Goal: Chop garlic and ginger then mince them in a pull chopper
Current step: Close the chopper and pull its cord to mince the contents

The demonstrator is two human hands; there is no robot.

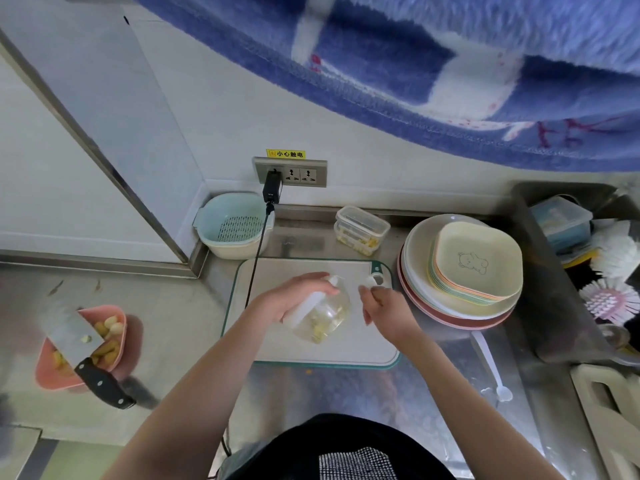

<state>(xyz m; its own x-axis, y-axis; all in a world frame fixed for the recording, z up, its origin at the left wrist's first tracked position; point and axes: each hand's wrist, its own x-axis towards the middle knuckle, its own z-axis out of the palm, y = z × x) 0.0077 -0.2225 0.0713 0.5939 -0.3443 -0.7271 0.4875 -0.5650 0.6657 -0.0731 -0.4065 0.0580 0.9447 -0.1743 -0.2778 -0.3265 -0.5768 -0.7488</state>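
Observation:
A clear pull chopper (325,315) with a white lid lies tilted on the white cutting board (346,348), with pale chopped garlic and ginger pieces inside. My left hand (294,296) grips its lid and upper body. My right hand (384,308) sits just to its right, fingers pinched around the white pull handle (375,280). A pink bowl (114,318) at the left holds garlic cloves and ginger pieces, and a cleaver (74,336) with a black handle rests across it.
A teal colander basket (232,223) stands at the back left, with a black cable running from the wall socket (291,171) over the board. A lidded clear container (362,230), stacked plates (460,271), a white spoon (491,368) and the sink (568,271) lie to the right.

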